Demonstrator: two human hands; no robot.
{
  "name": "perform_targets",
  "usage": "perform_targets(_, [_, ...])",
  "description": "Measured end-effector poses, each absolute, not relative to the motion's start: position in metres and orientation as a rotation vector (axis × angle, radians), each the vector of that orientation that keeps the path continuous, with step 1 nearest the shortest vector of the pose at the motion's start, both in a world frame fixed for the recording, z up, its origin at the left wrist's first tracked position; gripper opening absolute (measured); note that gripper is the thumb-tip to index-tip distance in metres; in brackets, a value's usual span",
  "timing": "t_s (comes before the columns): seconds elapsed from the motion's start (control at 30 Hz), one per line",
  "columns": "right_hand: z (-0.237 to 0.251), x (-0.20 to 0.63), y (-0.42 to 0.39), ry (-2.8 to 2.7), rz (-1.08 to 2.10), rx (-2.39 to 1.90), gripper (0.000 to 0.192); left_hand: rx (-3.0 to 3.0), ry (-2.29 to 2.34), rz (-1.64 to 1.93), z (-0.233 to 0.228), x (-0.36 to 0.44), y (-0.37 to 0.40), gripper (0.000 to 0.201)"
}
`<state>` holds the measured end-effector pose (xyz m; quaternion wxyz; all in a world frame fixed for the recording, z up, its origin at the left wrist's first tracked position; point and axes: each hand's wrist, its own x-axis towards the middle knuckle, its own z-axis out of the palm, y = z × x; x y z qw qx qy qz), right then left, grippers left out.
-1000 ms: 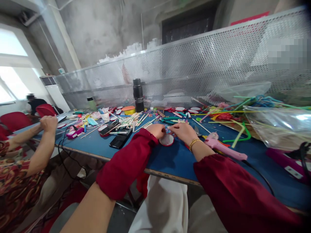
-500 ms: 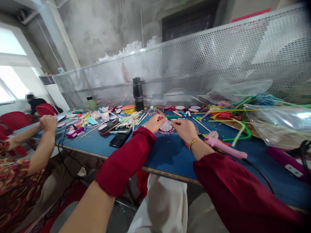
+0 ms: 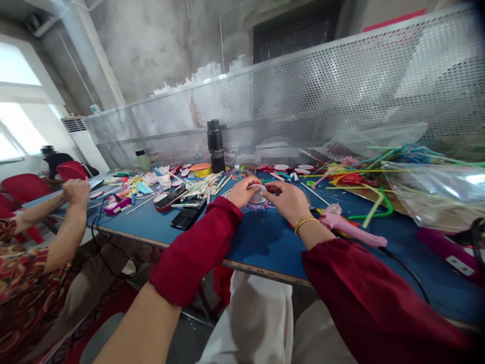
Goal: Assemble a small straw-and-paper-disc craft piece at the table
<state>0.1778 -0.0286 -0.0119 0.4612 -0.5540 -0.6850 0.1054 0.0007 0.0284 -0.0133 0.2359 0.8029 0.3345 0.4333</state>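
White round lid (image 3: pixel 258 193), both hands gripping

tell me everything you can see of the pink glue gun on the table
The pink glue gun lies flat on its side on the blue table, just right of the person's right hand and wrist, apart from the fingers. It looks like glossy plastic, with a rounded paler part at the far end and a long body running toward the near right. A dark cable leaves its near end and trails along the tabletop. Yellow and red bits lie partly under it. Neither hand holds it.
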Motion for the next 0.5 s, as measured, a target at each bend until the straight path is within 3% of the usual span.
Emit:
perform_targets(0.2, [-0.0052,0.1744,-0.0368,-1.746,0.037,-1.492,0.034,2.418,0.932,1.046,-0.0127,-0.0018,0.0249,0.011])
perform_targets(0.5, [-0.0042,0.1746,-0.0359,-1.752,0.116,-1.529,0.03,2.353,0.75,1.161,-0.0149,0.0004,0.027,0.027])
